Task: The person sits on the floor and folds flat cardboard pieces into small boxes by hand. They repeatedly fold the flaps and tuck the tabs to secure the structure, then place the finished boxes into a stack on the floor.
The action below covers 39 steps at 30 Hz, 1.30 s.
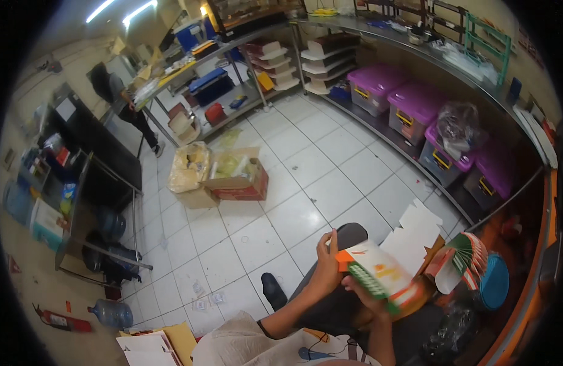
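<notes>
A printed cardboard carton (382, 268) in white, green and orange is tilted over my lap. My right hand (367, 296) is closed around its near green side, and the fingers beneath are partly hidden. At the carton's orange end, my left hand (327, 268) rests against the flap with its fingers raised and apart. Beyond the carton lies a flat white cardboard blank (412, 229) with notched edges. To the right is a fanned stack of printed green, white and orange cartons (461, 262).
A round blue lid (494, 282) stands by the stack, near clear crumpled plastic (449, 335). Ahead on the tiled floor are two open cardboard boxes (241, 180). Purple-lidded bins (415, 100) sit under the right-hand counter. Another person (113, 91) stands far left.
</notes>
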{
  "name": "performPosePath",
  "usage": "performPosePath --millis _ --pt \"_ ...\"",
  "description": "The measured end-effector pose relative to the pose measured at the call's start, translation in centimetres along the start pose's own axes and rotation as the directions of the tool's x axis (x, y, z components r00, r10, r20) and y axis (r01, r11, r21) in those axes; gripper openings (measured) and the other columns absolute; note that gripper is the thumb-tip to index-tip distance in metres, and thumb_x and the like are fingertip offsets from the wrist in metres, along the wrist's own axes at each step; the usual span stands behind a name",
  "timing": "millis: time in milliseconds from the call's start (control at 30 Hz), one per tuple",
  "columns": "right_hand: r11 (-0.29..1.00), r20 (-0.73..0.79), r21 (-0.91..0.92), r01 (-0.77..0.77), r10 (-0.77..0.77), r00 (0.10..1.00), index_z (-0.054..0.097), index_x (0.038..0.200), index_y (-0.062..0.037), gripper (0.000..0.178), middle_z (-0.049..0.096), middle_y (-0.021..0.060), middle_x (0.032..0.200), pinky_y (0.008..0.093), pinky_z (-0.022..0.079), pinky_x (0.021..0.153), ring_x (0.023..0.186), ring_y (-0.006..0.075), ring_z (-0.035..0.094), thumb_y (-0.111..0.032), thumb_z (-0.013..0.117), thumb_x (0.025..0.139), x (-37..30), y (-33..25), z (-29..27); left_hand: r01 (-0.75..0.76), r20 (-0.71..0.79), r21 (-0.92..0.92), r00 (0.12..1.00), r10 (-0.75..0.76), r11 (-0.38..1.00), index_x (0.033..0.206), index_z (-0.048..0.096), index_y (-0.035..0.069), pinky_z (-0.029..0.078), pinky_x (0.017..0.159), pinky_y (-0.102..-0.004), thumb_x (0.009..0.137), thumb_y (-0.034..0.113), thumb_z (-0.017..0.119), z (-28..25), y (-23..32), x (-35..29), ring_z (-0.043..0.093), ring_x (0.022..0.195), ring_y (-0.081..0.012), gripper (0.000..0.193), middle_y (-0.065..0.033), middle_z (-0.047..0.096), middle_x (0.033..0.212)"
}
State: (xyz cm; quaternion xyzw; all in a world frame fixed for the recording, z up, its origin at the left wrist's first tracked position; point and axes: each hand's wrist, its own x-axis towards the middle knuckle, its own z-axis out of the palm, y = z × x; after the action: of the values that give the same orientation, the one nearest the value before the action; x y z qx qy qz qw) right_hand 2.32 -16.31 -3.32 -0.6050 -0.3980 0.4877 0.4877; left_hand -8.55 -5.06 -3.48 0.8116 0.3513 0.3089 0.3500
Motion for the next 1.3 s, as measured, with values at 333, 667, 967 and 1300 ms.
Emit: performPosePath --millis 333,667,967,1300 --pt "0.962 -0.665 0.134 0.236 -0.089 0.742 0.056 0.08 0.003 0.015 0.058 0.0054 0.073 0.0239 0.046 0.059 0.064 0.0095 0.054 -0.01 0.064 0.081 2.9 -2.7 1.5 0.159 0.538 -0.161 0.842 -0.049 0.974 0.093 0.037 0.001 0.047 0.077 -0.0366 0.091 0.022 0.048 -4.5 1.8 0.2 0.057 0.091 -0.0364 0.024 -0.019 0.059 0.103" --pt "0.982 -0.585 0.157 0.101 0.01 0.811 0.058 0.078 0.0048 0.016 0.059 0.0075 0.068 0.0238 0.048 0.048 0.056 0.0112 0.057 -0.01 0.065 0.08 1.3 -1.1 2.0 0.361 0.308 -0.611 0.928 -0.208 0.704 0.087 0.053 0.001 0.037 0.084 -0.0241 0.091 0.016 0.047 -1.3 -0.7 -1.5 0.046 0.093 -0.0114 0.017 -0.0021 0.049 0.1" --pt "0.691 -0.343 0.709 0.142 0.162 0.925 0.055 0.093 -0.0005 0.012 0.057 0.0047 0.083 0.0209 0.044 0.059 0.068 0.0089 0.053 -0.011 0.054 0.089 1.8 0.1 3.4 0.163 0.016 -0.529 0.983 -0.182 0.833 0.084 0.054 -0.003 0.044 0.068 -0.0212 0.088 0.01 0.052 -0.1 1.6 -1.9 0.049 0.089 -0.0113 0.014 -0.0063 0.047 0.095" --pt "0.69 -0.33 0.717 0.097 0.214 0.919 0.056 0.097 0.0013 0.014 0.059 0.007 0.084 0.0231 0.044 0.059 0.068 0.0123 0.053 -0.007 0.056 0.086 1.6 0.3 3.3 0.276 0.145 -0.749 0.955 -0.257 0.602 0.083 0.052 -0.002 0.045 0.07 -0.0211 0.09 0.01 0.05 0.6 0.6 -2.5 0.047 0.085 -0.0092 0.015 -0.0054 0.044 0.095"
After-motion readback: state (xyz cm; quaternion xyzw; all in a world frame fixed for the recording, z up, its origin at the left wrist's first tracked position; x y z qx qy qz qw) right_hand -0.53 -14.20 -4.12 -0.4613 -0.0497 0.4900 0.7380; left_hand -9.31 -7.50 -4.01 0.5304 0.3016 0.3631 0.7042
